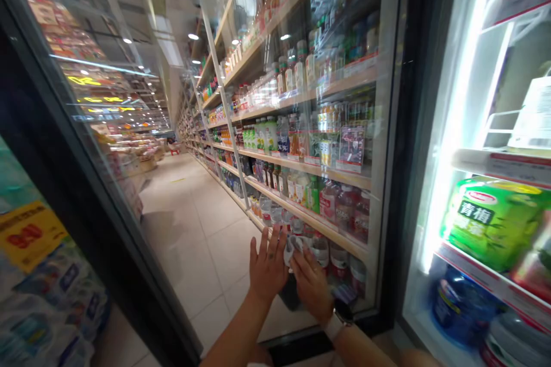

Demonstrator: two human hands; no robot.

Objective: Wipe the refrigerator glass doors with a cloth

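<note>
My left hand (267, 261) lies with its fingers spread against the lower part of a glass door (202, 195). Just to its right, my right hand (310, 284), with a dark watch on the wrist, presses a crumpled white cloth or tissue (291, 249) to the glass. The cloth shows between the two hands, and its rest is hidden under my right fingers. A black frame (107, 200) borders the door on the left. Bottles on long shelves (297, 166) show through or in the glass.
On the right stands a lit cooler with a green drink pack (486, 221) and a blue bottle pack (462, 304) on its shelves. At the left are a yellow price sign (32, 235) and wrapped packs (55, 309). A tiled aisle (181, 183) shows in the glass.
</note>
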